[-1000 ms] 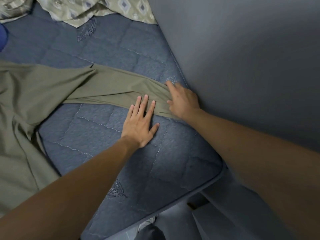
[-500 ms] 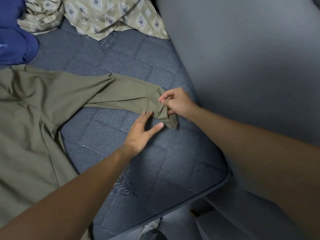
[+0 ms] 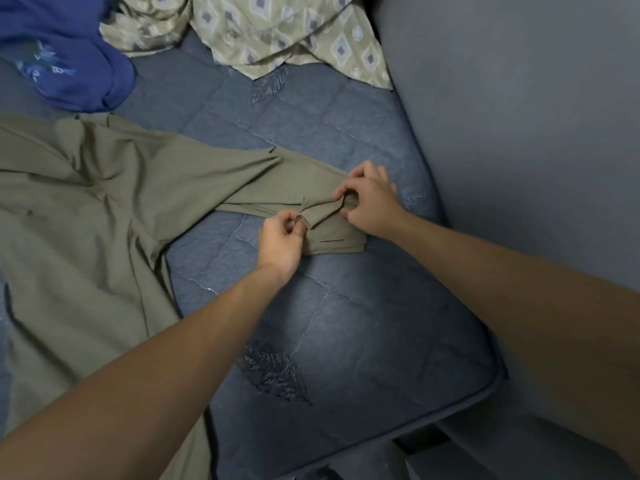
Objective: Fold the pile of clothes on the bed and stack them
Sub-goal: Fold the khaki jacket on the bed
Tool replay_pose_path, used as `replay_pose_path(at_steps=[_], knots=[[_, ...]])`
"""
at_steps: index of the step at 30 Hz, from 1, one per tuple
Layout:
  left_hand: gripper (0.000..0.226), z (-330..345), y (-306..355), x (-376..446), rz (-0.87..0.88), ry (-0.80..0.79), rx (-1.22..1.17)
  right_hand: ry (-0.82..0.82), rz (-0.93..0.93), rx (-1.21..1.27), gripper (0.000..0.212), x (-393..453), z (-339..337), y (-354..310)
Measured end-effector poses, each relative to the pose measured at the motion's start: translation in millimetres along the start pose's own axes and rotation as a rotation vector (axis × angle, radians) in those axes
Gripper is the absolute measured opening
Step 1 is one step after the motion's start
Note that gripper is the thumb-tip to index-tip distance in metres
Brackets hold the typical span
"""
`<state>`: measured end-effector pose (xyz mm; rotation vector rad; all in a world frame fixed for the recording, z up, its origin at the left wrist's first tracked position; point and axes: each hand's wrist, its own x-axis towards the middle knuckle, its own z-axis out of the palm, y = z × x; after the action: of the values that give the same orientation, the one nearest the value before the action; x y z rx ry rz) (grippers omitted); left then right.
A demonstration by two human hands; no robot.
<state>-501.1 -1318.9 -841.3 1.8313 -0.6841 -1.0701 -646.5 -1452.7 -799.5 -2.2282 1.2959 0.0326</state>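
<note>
An olive-green garment [image 3: 86, 209] lies spread over the left of the blue quilted mattress [image 3: 346, 341], with one long sleeve reaching right toward the wall. My left hand [image 3: 280, 242] pinches the near edge of the sleeve cuff. My right hand [image 3: 369, 199] pinches the cuff's far side, bunching the cloth between the two hands. The cuff end [image 3: 337, 242] lies flat just below them.
A blue garment [image 3: 69, 53] lies crumpled at the top left. A beige diamond-patterned cloth [image 3: 284, 32] sits at the top middle. A grey wall [image 3: 519, 133] runs along the mattress's right side. The mattress corner [image 3: 485, 386] is at the lower right, with dark floor below.
Both hands went from lying flat on the sleeve end to pinching its cuff. The cuff is now bunched and folded over. The view has shifted, bringing the blue garment in.
</note>
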Motion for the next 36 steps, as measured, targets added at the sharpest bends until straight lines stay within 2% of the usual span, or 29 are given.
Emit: replay_pose_path(at_steps=[4, 6, 8, 10, 12, 15, 18, 21, 23, 25, 27, 28, 29, 32, 34, 36], knots=[[0.021, -35, 5, 26, 0.044, -0.037, 0.052, -0.122, -0.05, -0.034, 0.057, 21, 2, -9], [0.019, -52, 9, 43, 0.073, -0.026, 0.082, -0.173, -0.01, -0.066, 0.056, 35, 3, -15], [0.02, -69, 13, 60, 0.097, -0.007, 0.092, -0.188, 0.031, -0.122, 0.046, 46, 2, -20], [0.023, -84, 14, 74, 0.103, 0.034, 0.092, -0.163, 0.048, -0.105, 0.031, 54, 1, -22], [0.025, -98, 14, 85, 0.065, 0.084, 0.087, -0.119, 0.053, -0.059, 0.027, 62, 1, -23], [0.034, -113, 11, 96, 0.001, 0.156, 0.105, -0.063, 0.034, -0.033, 0.035, 69, 6, -25], [0.044, -122, 2, 102, -0.024, 0.191, 0.214, -0.025, 0.021, 0.007, 0.03, 76, 13, -32], [0.035, -128, 3, 102, -0.021, 0.206, 0.287, 0.104, 0.013, 0.035, 0.034, 81, 23, -41], [0.022, -133, 6, 103, 0.009, 0.246, 0.432, 0.213, 0.12, 0.104, 0.052, 79, 33, -49], [0.011, -137, 9, 100, 0.036, 0.375, 0.535, 0.279, 0.314, 0.177, 0.069, 74, 43, -56], [0.015, -140, 13, 92, 0.165, 0.511, 0.552, 0.301, 0.468, 0.244, 0.075, 70, 51, -60], [0.019, -139, 15, 86, 0.281, 0.514, 0.566, 0.306, 0.507, 0.273, 0.074, 69, 52, -60], [0.02, -137, 16, 80, 0.414, 0.451, 0.604, 0.313, 0.528, 0.301, 0.07, 69, 52, -60], [0.02, -128, 9, 63, 0.757, 0.118, 0.813, 0.386, 0.512, 0.346, 0.053, 71, 51, -60], [0.018, -124, 2, 64, 0.805, -0.042, 0.95, 0.446, 0.444, 0.384, 0.04, 71, 54, -59], [0.031, -123, -2, 73, 0.704, -0.078, 0.999, 0.465, 0.339, 0.427, 0.031, 70, 58, -56]])
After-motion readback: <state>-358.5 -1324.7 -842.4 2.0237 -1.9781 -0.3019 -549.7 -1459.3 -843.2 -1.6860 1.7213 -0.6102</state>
